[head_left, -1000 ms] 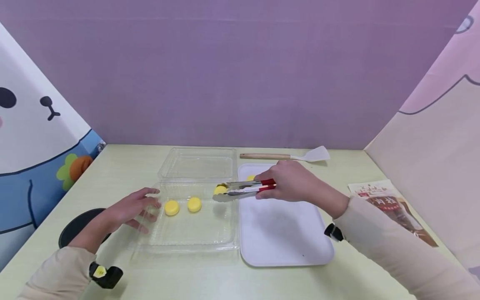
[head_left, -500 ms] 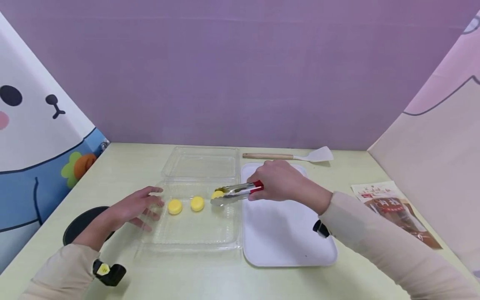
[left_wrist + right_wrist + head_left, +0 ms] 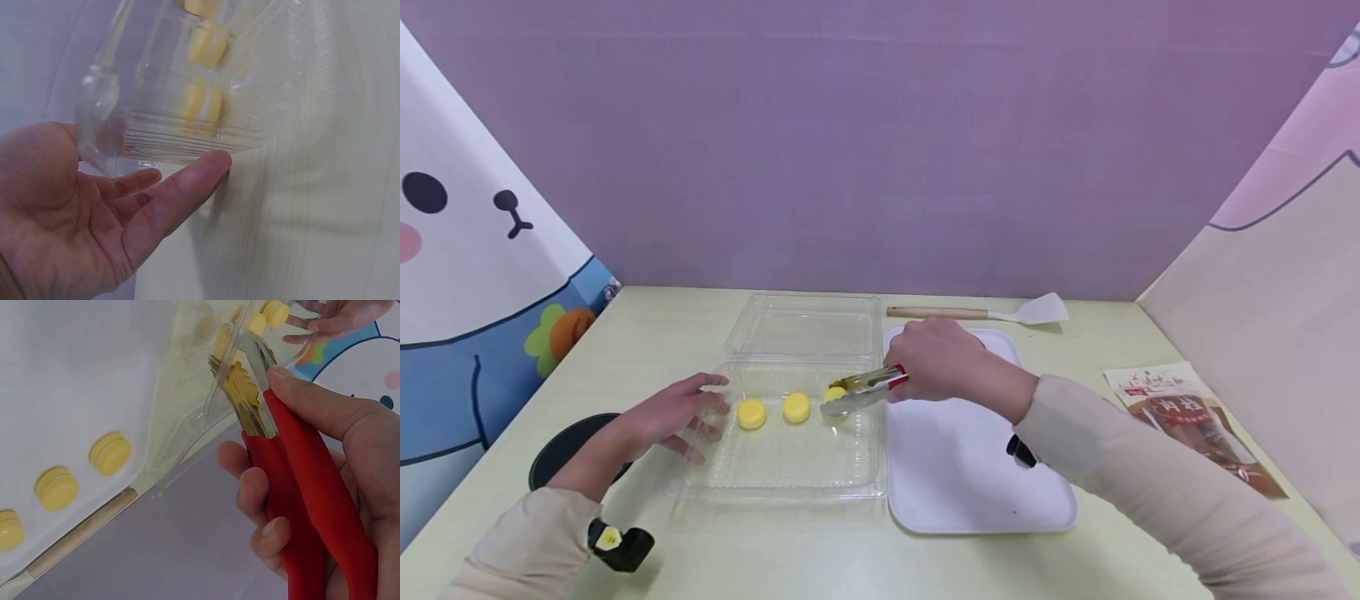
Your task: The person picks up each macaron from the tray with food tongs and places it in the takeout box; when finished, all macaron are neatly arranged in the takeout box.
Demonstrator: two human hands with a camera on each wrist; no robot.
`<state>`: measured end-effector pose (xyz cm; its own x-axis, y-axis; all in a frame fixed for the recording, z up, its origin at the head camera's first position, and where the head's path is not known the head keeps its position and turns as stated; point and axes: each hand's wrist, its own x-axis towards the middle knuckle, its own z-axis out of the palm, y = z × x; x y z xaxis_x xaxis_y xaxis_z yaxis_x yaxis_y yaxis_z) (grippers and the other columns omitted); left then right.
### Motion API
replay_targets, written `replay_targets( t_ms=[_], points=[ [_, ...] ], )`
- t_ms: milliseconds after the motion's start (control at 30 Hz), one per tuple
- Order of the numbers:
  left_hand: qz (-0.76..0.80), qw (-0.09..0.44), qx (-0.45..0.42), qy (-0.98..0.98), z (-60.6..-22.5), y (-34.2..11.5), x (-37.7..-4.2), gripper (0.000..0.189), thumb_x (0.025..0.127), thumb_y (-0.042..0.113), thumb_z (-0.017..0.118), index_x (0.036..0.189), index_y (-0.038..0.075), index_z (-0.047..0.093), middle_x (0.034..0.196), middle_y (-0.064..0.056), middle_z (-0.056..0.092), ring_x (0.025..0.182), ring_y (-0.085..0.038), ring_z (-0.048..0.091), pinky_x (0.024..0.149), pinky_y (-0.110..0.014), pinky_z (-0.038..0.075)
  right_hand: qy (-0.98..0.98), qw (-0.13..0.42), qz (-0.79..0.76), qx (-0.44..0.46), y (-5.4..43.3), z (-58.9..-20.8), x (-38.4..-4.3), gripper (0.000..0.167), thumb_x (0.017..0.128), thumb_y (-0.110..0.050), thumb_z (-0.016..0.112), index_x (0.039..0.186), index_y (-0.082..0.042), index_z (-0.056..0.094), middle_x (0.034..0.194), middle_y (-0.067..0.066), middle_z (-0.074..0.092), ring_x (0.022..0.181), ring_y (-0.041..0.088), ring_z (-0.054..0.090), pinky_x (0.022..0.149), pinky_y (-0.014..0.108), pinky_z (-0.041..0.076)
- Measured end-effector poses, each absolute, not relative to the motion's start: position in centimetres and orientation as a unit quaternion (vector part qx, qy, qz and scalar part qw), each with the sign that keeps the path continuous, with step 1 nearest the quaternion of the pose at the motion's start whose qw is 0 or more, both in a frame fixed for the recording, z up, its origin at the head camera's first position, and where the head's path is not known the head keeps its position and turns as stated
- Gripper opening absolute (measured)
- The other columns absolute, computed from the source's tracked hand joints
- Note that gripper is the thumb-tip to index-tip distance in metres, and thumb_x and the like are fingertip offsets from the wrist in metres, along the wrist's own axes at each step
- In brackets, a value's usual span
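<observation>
In the head view my right hand (image 3: 936,360) holds a pair of tongs (image 3: 865,390) with red handles (image 3: 306,494). The tongs' metal tips are at a yellow macaron (image 3: 833,394) inside a clear plastic container (image 3: 790,467). Whether the tips still squeeze it I cannot tell. Two more macarons, one left (image 3: 751,414) and one middle (image 3: 796,407), sit in a row to its left. My left hand (image 3: 673,417) is at the container's left side, fingers extended and spread. In the left wrist view its fingers (image 3: 187,187) lie against the ribbed wall.
A white tray (image 3: 977,475) stands right of the container; the right wrist view shows several macarons (image 3: 57,489) on it. Behind lies a spatula (image 3: 1030,310) with a wooden handle. A black bowl (image 3: 561,450) is at left, a brown and white packet (image 3: 1195,425) at right.
My right hand has moved left, and the tongs have brought the macaron left and down into the container beside the other two. My left hand has stayed at the container's side.
</observation>
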<state>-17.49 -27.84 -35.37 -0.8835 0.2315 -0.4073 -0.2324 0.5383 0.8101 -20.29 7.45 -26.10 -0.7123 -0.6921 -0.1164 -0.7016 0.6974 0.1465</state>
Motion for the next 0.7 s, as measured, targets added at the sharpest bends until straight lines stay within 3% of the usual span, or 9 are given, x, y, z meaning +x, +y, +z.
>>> replay_targets(
  t_ms=[500, 700],
  points=[
    [0.477, 0.242, 0.000, 0.845, -35.4, -27.9, -17.5, 0.060, 0.109, 0.029, 0.043, 0.155, -0.003, 0.022, 0.134, -0.029, 0.051, 0.099, -0.026, 0.064, 0.075, -0.041, 0.062, 0.920, 0.015, 0.102, -0.377, 7.5, -26.3, -20.2, 0.023, 0.085, -0.045, 0.081, 0.083, -0.023, 0.075, 0.066, -0.011, 0.056, 0.062, 0.011, 0.050, 0.054, 0.027, 0.040],
    [0.475, 0.243, -0.003, 0.846, -35.4, -27.9, -17.6, 0.060, 0.109, 0.030, 0.043, 0.155, -0.003, 0.022, 0.134, -0.028, 0.052, 0.099, -0.026, 0.064, 0.075, -0.041, 0.062, 0.925, 0.042, 0.078, -0.368, 8.7, -26.0, -20.2, 0.031, 0.085, -0.049, 0.079, 0.101, -0.022, 0.078, 0.067, -0.012, 0.057, 0.066, 0.012, 0.051, 0.059, 0.027, 0.040]
  ],
)
